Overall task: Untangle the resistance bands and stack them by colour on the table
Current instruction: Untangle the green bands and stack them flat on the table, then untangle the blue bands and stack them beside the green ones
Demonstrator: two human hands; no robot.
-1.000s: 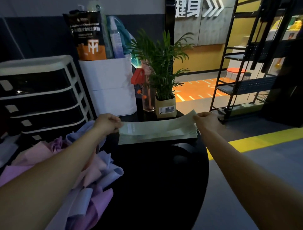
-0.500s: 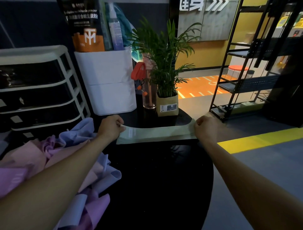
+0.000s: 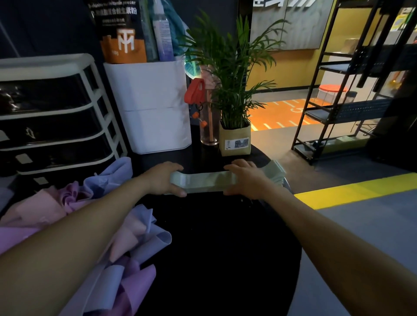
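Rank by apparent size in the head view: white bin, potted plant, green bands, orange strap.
1. white bin and potted plant: about equal, so unranked.
2. green bands: partly covered by both hands, so their extent is unsure.
3. orange strap: clearly smallest.

Orange-black pouch point(image 3: 121, 33): white "TM" logo, top line partly readable "...vitamin powder", Chinese lines below too blurred. Plant pot label point(image 3: 237, 144): unreadable. Wall sign point(image 3: 284, 2): cut off.
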